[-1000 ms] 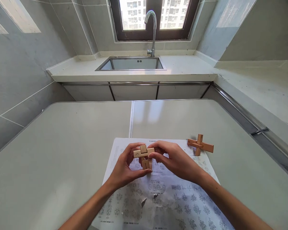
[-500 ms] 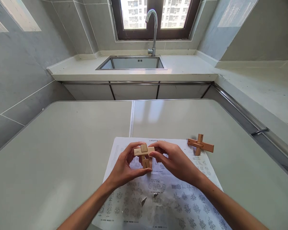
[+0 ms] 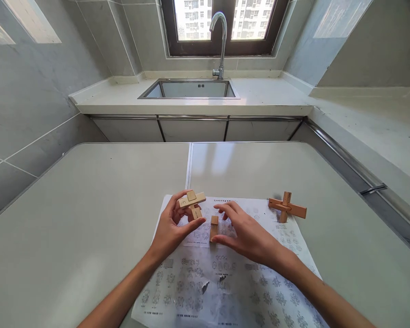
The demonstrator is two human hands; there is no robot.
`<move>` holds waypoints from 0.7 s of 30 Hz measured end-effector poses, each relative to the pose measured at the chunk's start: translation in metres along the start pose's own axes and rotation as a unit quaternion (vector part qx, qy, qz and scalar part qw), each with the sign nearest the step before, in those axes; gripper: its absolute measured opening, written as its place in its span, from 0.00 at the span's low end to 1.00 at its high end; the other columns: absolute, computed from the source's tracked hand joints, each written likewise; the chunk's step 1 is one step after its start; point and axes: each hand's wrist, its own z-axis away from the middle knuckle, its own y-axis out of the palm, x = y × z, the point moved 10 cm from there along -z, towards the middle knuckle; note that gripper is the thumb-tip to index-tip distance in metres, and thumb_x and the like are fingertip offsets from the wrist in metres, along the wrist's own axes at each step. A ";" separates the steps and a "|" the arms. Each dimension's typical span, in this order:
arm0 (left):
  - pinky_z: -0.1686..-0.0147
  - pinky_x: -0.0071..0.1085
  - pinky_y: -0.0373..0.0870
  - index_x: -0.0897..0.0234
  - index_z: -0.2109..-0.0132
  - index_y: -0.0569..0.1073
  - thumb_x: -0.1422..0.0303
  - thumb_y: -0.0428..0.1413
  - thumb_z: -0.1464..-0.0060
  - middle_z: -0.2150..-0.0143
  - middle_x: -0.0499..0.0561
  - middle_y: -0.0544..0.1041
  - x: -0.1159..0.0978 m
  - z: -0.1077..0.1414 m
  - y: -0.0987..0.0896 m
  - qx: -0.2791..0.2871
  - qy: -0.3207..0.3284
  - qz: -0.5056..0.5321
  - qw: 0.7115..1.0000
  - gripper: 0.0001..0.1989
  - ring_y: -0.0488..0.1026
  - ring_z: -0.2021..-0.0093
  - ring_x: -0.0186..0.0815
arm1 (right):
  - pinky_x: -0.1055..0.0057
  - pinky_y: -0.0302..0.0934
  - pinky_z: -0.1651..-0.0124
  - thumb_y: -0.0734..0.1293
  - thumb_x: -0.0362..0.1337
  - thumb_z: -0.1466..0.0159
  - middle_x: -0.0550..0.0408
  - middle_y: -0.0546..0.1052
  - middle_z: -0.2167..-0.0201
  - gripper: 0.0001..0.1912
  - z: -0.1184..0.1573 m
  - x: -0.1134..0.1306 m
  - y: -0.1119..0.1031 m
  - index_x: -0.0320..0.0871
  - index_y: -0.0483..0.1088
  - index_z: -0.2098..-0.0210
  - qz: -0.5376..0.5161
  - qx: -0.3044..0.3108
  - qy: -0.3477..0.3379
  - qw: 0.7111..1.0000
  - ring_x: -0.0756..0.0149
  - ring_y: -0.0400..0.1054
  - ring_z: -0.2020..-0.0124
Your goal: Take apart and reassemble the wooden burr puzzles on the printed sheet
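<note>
My left hand [image 3: 173,224] is closed around a partly joined wooden burr puzzle [image 3: 192,199], with light interlocking blocks crossing one another. It is held above the printed sheet [image 3: 184,291]. To its right, a single wooden puzzle piece [image 3: 214,228] with a notch rests on the sheet. Beside that piece, my right hand [image 3: 242,228] is open, thumb and fingers apart, the thumb tip close to the piece's lower end; whether it touches I cannot tell. A darker cross-shaped wooden puzzle assembly [image 3: 285,207] lies at the sheet's upper right corner.
The sheet carries rows of small diagrams and has small tears near its middle. It lies on a pale table [image 3: 89,205] with a seam. Beyond are a counter [image 3: 102,100], a sink [image 3: 191,82] and a tap [image 3: 222,45] under a window.
My left hand has moved left and up with the wooden burr puzzle, tilting it. My right hand has let go of the puzzle and opened. The single piece now shows on the sheet between them.
</note>
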 end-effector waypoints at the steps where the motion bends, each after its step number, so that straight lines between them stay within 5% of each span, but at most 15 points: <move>1: 0.45 0.42 0.78 0.57 0.36 0.67 0.60 0.73 0.48 0.45 0.55 0.81 0.000 0.000 -0.001 0.000 0.001 -0.001 1.000 0.36 0.80 0.50 0.41 | 0.49 0.74 0.45 0.79 0.40 0.40 0.46 0.72 0.41 0.36 0.002 -0.002 0.007 0.53 0.65 0.35 0.011 0.006 -0.005 1.000 0.47 0.74 0.44; 6: 0.48 0.39 0.78 0.56 0.35 0.67 0.60 0.73 0.47 0.48 0.54 0.82 0.003 0.001 0.003 0.020 0.005 -0.024 1.000 0.37 0.80 0.50 0.41 | 0.47 0.71 0.40 0.79 0.29 0.45 0.44 0.72 0.42 0.33 0.004 -0.002 0.022 0.49 0.70 0.42 0.027 -0.007 -0.016 0.999 0.43 0.70 0.40; 10: 0.51 0.36 0.77 0.56 0.35 0.67 0.60 0.73 0.47 0.49 0.53 0.81 0.001 0.002 0.008 0.044 0.021 -0.049 0.998 0.37 0.80 0.52 0.40 | 0.49 0.70 0.41 0.78 0.35 0.41 0.46 0.77 0.46 0.27 0.002 -0.007 0.015 0.46 0.71 0.44 -0.121 0.011 0.035 0.992 0.49 0.74 0.46; 14: 0.53 0.34 0.76 0.56 0.37 0.69 0.61 0.73 0.48 0.51 0.52 0.80 -0.004 0.005 0.016 0.087 0.050 -0.077 0.992 0.35 0.78 0.54 0.40 | 0.51 0.70 0.40 0.77 0.46 0.37 0.48 0.82 0.50 0.28 0.008 -0.008 0.024 0.47 0.72 0.40 -0.371 0.125 0.114 0.913 0.52 0.77 0.47; 21: 0.50 0.36 0.74 0.54 0.40 0.72 0.64 0.74 0.50 0.48 0.52 0.78 -0.023 0.014 0.031 0.128 0.151 -0.157 0.968 0.32 0.76 0.51 0.42 | 0.52 0.66 0.36 0.74 0.52 0.35 0.47 0.81 0.46 0.27 0.009 0.011 0.029 0.46 0.78 0.41 -0.505 0.190 0.082 0.838 0.52 0.76 0.47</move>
